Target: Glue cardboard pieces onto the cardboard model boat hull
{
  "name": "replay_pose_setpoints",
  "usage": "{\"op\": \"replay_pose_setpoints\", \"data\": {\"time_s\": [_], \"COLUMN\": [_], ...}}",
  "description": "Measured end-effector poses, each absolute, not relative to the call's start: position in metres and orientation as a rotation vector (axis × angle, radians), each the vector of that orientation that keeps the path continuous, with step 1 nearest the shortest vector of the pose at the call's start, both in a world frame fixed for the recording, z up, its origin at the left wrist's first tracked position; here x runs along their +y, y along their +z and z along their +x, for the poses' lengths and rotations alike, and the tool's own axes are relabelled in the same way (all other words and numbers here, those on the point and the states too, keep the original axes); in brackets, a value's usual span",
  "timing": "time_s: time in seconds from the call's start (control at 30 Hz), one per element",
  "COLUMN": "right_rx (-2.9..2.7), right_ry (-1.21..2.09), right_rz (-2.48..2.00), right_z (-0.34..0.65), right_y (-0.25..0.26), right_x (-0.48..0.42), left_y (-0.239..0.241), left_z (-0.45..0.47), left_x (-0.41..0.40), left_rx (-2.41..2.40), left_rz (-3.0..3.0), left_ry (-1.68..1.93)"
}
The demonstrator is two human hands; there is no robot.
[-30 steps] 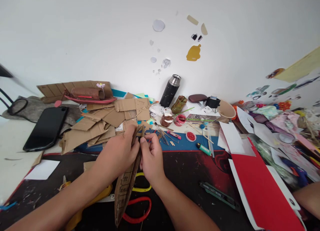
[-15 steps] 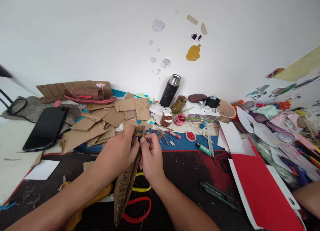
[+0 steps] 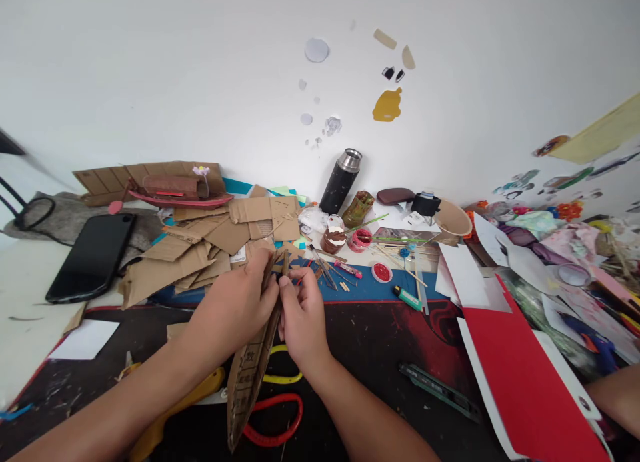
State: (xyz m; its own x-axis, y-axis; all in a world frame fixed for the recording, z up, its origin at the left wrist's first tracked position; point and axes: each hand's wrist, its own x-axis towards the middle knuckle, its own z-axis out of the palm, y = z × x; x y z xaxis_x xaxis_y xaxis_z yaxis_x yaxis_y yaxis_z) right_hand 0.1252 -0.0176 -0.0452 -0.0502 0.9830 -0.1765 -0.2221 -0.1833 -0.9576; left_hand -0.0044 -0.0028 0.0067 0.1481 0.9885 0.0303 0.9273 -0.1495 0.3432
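Observation:
Both hands are closed on a long, narrow piece of folded cardboard (image 3: 249, 375) that tapers to a point toward me and has printed characters on its side. My left hand (image 3: 245, 292) wraps over its far part from the left. On the right side, my right hand (image 3: 301, 309) pinches its far edge between thumb and fingers. The cardboard's inside is mostly hidden by my fingers. Beneath it on the dark mat lie scissors with a red handle loop (image 3: 276, 439) and a yellow handle loop (image 3: 285, 378).
Cut cardboard pieces (image 3: 173, 270) are piled at left, behind a black phone (image 3: 91, 257) and below a red model boat (image 3: 180, 199). Paint jars (image 3: 333, 240) and a black thermos (image 3: 341, 182) stand at the back. A utility knife (image 3: 440, 390) and red paper (image 3: 530, 369) lie at right.
Almost nothing differs. The near end of the cardboard has shifted very slightly; both hands keep the same hold on it.

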Motion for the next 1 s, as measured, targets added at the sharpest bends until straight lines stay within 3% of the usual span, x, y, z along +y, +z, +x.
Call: {"op": "replay_pose_setpoints", "data": {"time_s": [1.0], "right_rx": [-0.977], "right_ry": [1.42], "right_rz": [-1.077], "right_z": [0.13], "right_y": [-0.043], "right_x": [-0.008], "left_y": [0.014], "left_z": [-0.027], "left_x": [0.008], "left_rx": [1.41], "left_rz": [1.564], "left_ry": [0.898]}}
